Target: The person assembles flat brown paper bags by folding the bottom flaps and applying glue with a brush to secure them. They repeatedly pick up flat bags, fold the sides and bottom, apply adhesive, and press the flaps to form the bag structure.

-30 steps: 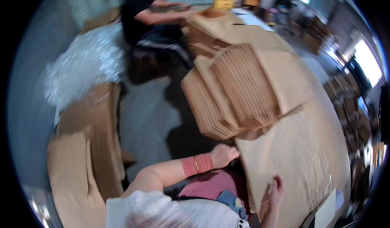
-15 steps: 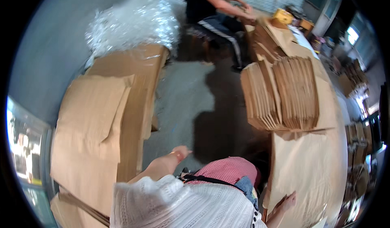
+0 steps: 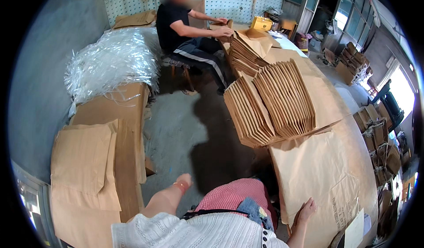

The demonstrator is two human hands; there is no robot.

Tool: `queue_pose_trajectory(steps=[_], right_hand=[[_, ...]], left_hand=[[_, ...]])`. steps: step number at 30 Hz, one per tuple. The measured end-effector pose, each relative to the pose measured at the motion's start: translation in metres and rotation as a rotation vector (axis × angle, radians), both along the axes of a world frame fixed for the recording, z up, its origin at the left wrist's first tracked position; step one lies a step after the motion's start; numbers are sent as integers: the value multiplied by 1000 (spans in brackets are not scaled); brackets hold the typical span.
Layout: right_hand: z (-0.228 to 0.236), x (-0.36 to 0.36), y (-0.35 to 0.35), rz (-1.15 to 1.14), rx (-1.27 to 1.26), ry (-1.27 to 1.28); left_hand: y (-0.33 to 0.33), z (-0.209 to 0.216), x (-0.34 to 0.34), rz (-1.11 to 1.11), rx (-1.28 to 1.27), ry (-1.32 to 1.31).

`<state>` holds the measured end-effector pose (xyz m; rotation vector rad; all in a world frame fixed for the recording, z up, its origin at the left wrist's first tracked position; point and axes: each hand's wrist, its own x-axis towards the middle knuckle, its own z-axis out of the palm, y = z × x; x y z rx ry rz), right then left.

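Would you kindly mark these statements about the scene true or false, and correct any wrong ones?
1. The right hand appears over the large brown sheet. True.
2. The left hand also grips that sheet. False: it is over the floor, with no object visible in it.
3. The co-worker sits on a stool. True.
4. The yellow box is down on the floor. False: it is at the far end of the table.
5. A heap of shiny clear strips lies in the picture's left half. True.

Grey left wall point(image 3: 48, 75), dotted pale back wall point(image 3: 225, 2), grey floor point(image 3: 170, 135), bright right window point(image 3: 403, 83)
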<state>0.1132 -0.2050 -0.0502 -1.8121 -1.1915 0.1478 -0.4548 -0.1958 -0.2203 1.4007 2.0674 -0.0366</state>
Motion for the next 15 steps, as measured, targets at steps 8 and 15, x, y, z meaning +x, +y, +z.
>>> queue_pose_trajectory(steps=[8,15], right_hand=[[7,-4,-1,-73,-58,-142],[-5,0,7,-57,-52,57]], left_hand=[[276,175,-25,202,678,-128],[364,339,-34,-136,987,-522]])
